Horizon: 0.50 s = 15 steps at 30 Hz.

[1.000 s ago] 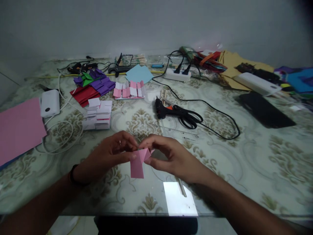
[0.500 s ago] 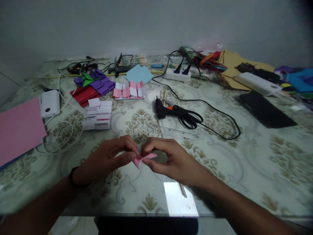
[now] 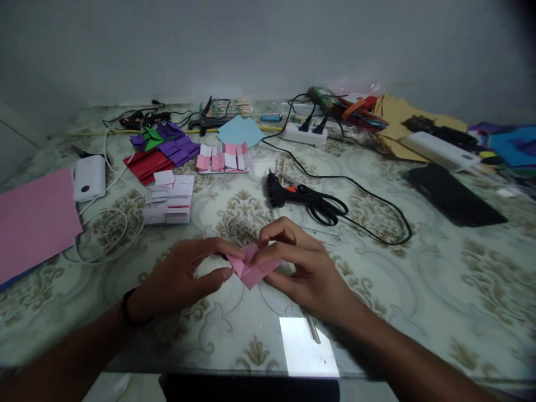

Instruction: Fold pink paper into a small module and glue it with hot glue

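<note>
A small piece of folded pink paper point(image 3: 253, 273) is between my two hands, low over the front middle of the table. My right hand point(image 3: 307, 268) grips its right side, thumb beneath and fingers on top. At the left corner, my left hand point(image 3: 195, 271) touches the paper with its forefinger, the thumb apart just below. Creases cross the paper, and its top edge is partly covered by my fingers. Beyond my hands lie a black hot glue gun point(image 3: 278, 190) and black-handled scissors point(image 3: 329, 206).
Folded white and pink paper pieces point(image 3: 178, 195) lie left of centre, with purple folded paper point(image 3: 180, 148) and red folded paper point(image 3: 146, 166) behind. Pink sheets point(image 3: 37, 223) and a white power bank point(image 3: 89, 178) are at left. A power strip point(image 3: 305, 134) stands behind; a black phone-like slab point(image 3: 458, 195) lies right.
The pink paper has turned from nearly edge-on to showing its broad creased face. My right hand has shifted its fingers over the top of it; my left thumb has come off the paper.
</note>
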Each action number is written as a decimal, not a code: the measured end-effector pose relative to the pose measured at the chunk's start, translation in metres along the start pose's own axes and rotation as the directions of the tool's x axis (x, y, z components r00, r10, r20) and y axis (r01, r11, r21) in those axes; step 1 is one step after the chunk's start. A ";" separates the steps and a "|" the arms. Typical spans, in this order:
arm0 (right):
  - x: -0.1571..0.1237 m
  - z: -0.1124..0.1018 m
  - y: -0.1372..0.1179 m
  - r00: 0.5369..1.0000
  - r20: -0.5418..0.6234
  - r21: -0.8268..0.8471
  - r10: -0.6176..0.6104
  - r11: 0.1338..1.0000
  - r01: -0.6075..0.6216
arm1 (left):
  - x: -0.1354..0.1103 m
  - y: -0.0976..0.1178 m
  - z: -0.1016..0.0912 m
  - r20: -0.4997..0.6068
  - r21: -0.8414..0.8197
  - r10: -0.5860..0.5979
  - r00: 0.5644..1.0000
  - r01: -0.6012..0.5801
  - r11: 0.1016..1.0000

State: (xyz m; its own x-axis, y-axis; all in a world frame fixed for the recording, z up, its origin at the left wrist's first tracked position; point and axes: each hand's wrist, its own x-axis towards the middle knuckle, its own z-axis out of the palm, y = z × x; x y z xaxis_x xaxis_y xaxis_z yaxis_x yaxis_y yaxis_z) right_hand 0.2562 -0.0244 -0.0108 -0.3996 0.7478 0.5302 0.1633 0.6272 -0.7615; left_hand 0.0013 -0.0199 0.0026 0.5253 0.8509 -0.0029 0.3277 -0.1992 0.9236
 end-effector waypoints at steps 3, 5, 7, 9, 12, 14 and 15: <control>0.001 0.001 0.001 1.000 -0.014 0.000 0.018 1.000 -0.018 | -0.001 0.000 0.000 -0.041 -0.025 0.028 0.999 -0.029 0.999; 0.001 0.001 0.001 0.999 -0.037 -0.012 0.037 0.999 -0.037 | -0.001 0.002 0.001 -0.066 -0.025 0.040 0.997 -0.042 0.999; 0.002 0.001 0.001 0.997 -0.060 -0.020 0.049 0.999 -0.050 | 0.000 0.005 0.002 -0.109 0.000 0.047 0.993 -0.048 0.999; 0.001 0.001 0.001 0.996 -0.064 -0.020 0.056 0.998 -0.057 | 0.000 0.007 0.003 -0.149 0.032 0.058 0.987 -0.054 0.998; 0.001 0.003 0.002 0.997 -0.049 -0.008 0.058 0.998 -0.058 | 0.000 0.008 0.003 -0.164 0.050 0.084 0.983 -0.076 0.996; 0.001 0.003 0.002 0.997 -0.056 -0.001 0.057 0.998 -0.057 | -0.001 0.007 0.003 -0.162 0.054 0.101 0.982 -0.093 0.994; 0.001 0.003 0.002 0.996 -0.064 0.002 0.058 0.998 -0.058 | -0.002 0.007 0.003 -0.165 0.060 0.107 0.980 -0.099 0.993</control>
State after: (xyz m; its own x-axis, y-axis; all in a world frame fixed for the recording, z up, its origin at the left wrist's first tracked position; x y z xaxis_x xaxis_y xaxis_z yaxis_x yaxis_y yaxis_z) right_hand 0.2532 -0.0234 -0.0135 -0.3309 0.7953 0.5079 0.1842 0.5823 -0.7918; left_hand 0.0049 -0.0241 0.0080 0.4204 0.8932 0.1598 0.3206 -0.3110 0.8947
